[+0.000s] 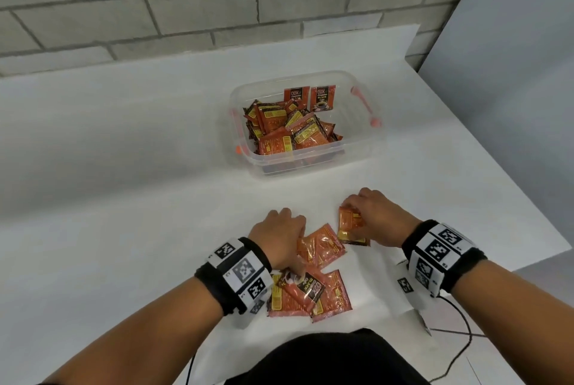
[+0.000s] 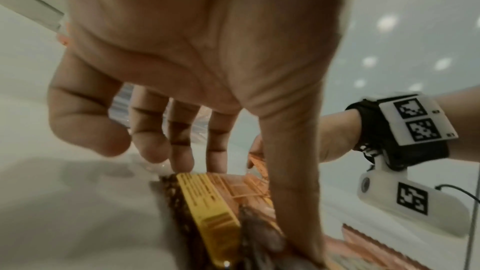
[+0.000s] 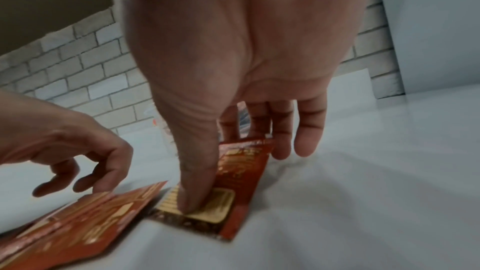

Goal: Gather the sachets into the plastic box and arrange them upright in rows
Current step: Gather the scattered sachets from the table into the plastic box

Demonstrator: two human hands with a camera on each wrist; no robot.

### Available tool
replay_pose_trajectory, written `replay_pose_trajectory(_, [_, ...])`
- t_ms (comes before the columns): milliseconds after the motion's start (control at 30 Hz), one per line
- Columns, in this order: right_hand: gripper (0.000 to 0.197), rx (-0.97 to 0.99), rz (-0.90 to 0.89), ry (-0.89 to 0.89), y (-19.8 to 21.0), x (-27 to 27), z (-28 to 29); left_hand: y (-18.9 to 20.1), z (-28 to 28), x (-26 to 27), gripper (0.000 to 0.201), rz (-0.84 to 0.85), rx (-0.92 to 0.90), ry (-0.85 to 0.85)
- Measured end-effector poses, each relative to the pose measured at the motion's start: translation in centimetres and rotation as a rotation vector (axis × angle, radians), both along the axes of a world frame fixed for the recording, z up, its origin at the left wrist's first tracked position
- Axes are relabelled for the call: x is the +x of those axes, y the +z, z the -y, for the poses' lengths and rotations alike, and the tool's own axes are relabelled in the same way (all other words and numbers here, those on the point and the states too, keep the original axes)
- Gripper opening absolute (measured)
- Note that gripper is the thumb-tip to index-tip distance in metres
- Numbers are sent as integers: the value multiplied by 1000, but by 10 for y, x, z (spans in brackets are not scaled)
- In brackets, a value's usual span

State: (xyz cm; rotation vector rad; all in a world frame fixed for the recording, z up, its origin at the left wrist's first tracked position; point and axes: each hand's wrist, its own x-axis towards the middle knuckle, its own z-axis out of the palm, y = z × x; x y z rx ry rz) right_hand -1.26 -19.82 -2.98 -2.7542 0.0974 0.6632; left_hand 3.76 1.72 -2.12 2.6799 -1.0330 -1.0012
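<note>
A clear plastic box [image 1: 310, 162] stands at the middle of the white table, holding a loose heap of orange sachets [image 1: 289, 131]; two sachets [image 1: 323, 99] stand upright at its back wall. Nearer me, several sachets [image 1: 310, 294] lie flat on the table. My left hand [image 1: 279, 235] [image 2: 194, 59] reaches down over them, thumb and fingertips pinching one sachet [image 2: 207, 198] by its ends. To its right, my right hand [image 1: 375, 217] [image 3: 233, 48] pinches another sachet [image 1: 349, 223] [image 3: 241, 171], thumb on its yellow label and fingers at its far edge.
The table's right edge [image 1: 497, 164] runs diagonally just past my right hand. A grey brick wall [image 1: 186, 12] backs the table. A black cable [image 1: 466, 332] hangs from my right wrist. Pink clips [image 1: 366, 106] sit on the box's sides.
</note>
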Motion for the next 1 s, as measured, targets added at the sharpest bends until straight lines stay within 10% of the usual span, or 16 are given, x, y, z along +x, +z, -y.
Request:
replay_pose_trajectory(200, [21, 4, 182, -63, 10, 3, 2, -2, -8, 18, 38, -44, -114, 144])
replay_pose_trajectory(500, [75, 75, -80, 253, 0, -1, -38, -8, -15, 13, 68, -4, -36, 117])
replay_pose_trajectory(1000, [48, 268, -141, 191, 33, -11, -34, 11, -40, 32, 52, -246, -303, 332])
